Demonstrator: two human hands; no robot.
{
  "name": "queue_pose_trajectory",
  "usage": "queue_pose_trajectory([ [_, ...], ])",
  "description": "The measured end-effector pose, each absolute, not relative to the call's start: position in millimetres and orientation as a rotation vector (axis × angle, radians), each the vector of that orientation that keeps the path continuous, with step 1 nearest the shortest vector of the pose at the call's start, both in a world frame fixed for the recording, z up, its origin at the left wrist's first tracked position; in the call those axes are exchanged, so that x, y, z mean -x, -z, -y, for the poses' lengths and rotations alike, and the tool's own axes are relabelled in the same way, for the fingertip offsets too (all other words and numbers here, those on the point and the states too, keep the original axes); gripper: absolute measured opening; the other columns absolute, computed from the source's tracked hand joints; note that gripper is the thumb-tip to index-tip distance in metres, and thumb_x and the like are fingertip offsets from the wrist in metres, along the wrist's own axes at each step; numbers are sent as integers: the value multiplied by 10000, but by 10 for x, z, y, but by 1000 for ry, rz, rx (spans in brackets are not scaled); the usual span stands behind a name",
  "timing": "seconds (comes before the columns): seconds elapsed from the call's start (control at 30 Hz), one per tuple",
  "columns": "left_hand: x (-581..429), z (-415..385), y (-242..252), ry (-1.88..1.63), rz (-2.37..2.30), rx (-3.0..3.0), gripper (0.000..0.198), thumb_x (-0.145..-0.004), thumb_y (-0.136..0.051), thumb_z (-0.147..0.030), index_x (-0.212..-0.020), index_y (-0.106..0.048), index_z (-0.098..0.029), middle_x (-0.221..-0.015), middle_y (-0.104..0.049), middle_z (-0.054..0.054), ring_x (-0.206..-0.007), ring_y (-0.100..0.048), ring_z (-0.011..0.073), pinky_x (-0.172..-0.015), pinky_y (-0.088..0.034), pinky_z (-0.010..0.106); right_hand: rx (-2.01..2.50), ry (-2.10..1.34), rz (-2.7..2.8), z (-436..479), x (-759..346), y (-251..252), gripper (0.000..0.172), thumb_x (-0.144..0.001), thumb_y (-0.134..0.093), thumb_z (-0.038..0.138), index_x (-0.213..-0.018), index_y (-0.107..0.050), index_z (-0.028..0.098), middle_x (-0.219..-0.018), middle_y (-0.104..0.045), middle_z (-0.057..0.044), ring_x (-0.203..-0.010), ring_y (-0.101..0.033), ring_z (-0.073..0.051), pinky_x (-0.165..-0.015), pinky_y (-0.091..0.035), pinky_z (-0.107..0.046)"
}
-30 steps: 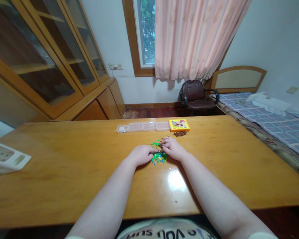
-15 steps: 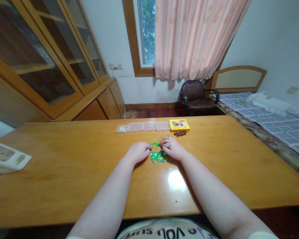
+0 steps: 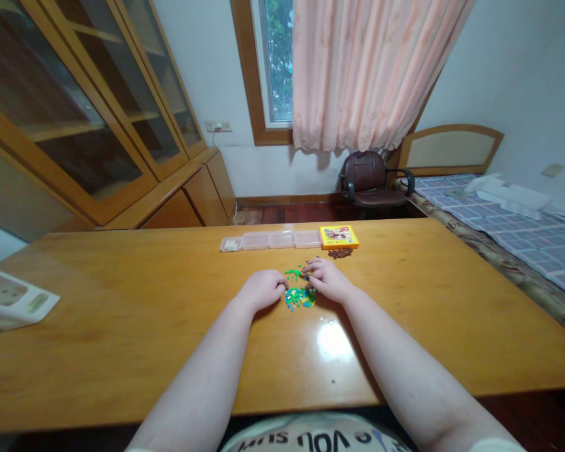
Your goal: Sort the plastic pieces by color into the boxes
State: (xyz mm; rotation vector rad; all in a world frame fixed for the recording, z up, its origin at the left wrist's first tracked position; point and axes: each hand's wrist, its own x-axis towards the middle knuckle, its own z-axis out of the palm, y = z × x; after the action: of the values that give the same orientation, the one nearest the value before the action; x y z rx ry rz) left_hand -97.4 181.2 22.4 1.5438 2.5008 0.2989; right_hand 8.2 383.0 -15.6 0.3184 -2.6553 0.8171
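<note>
A small heap of tiny green, blue and yellow pieces [image 3: 297, 294] lies in the middle of the wooden table [image 3: 122, 314]. My left hand [image 3: 262, 290] rests at the heap's left edge, knuckles up and fingers curled down onto the pieces. My right hand [image 3: 326, 279] sits at the heap's right side, its fingertips bent and pinched among the green pieces. What either hand grips is too small to make out.
A clear plastic organizer with several compartments [image 3: 269, 240] lies farther back, a yellow box [image 3: 339, 237] at its right end and a small pile of brown pieces [image 3: 339, 253] in front. A white object [image 3: 9, 301] sits at the table's left edge. A chair [image 3: 368, 181] and bed [image 3: 522, 232] stand beyond.
My left hand drew back slightly to the left, off the heap's middle to its edge. My right hand stayed nearly still.
</note>
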Motion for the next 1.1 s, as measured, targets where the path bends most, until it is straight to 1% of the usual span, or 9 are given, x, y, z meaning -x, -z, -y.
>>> queue_pose_trajectory([
  [0.13, 938, -1825, -228, -284, -2445, -1564, 284, -765, -469, -215, -874, -728, -259, -923, -720, 4, -851, -634, 177, -779, -462, 261, -328, -829, 2687, -3809, -75, 147, 274, -830, -519, 168, -654, -724, 216, -963, -705, -23, -1021, -554, -202, -936, -388, -369],
  [0.27, 923, -1832, -248, -287, -2459, -1535, 325, -775, -456, -204, -942, -725, -278, -984, -719, -3, -901, -636, 180, -818, -463, 268, -245, -749, 2718, -3793, -78, 117, 297, -894, -489, 244, -726, -733, 211, -1009, -695, -45, -1012, -553, -199, -931, -385, -373],
  [0.47, 902, -1840, -289, -264, -2475, -1472, 337, -793, -459, -216, -999, -715, -294, -1032, -712, -4, -951, -632, 187, -854, -463, 278, -159, -662, 2733, -3805, -75, 123, 295, -916, -439, 242, -891, -729, 197, -1064, -679, -74, -1059, -529, -217, -939, -380, -393],
  [0.57, 899, -1842, -287, -274, -2474, -1480, 344, -794, -458, -207, -1010, -712, -294, -1037, -710, -6, -956, -631, 181, -865, -462, 274, -119, -618, 2755, -3814, -67, 141, 300, -917, -435, 253, -918, -728, 190, -1073, -679, -71, -1066, -527, -224, -949, -371, -393],
  [0.67, 901, -1841, -278, -272, -2469, -1498, 349, -797, -452, -200, -1009, -713, -295, -1041, -709, -7, -960, -631, 182, -868, -464, 278, -12, -585, 2755, -3823, -59, 152, 284, -898, -452, 229, -904, -732, 179, -1039, -690, -69, -1027, -546, -215, -941, -372, -364],
  [0.8, 906, -1838, -277, -259, -2472, -1495, 348, -795, -455, -205, -1014, -711, -291, -1048, -707, -3, -971, -632, 189, -874, -466, 284, 144, -586, 2744, -3825, -60, 148, 291, -892, -465, 233, -798, -732, 163, -924, -698, -70, -890, -572, -189, -859, -395, -320],
  [0.97, 911, -1838, -275, -264, -2459, -1505, 365, -791, -444, -200, -1025, -708, -296, -1060, -705, -11, -981, -633, 188, -881, -467, 283, 72, -560, 2768, -3808, -71, 133, 308, -909, -462, 252, -757, -718, 173, -852, -688, -65, -828, -559, -170, -812, -378, -303],
  [1.1, 917, -1838, -253, -261, -2449, -1492, 370, -790, -454, -215, -1055, -696, -307, -1082, -699, -15, -996, -631, 190, -882, -467, 281, 102, -512, 2825, -3804, -73, 126, 350, -917, -451, 271, -690, -696, 165, -747, -671, -64, -749, -555, -168, -772, -376, -304],
])
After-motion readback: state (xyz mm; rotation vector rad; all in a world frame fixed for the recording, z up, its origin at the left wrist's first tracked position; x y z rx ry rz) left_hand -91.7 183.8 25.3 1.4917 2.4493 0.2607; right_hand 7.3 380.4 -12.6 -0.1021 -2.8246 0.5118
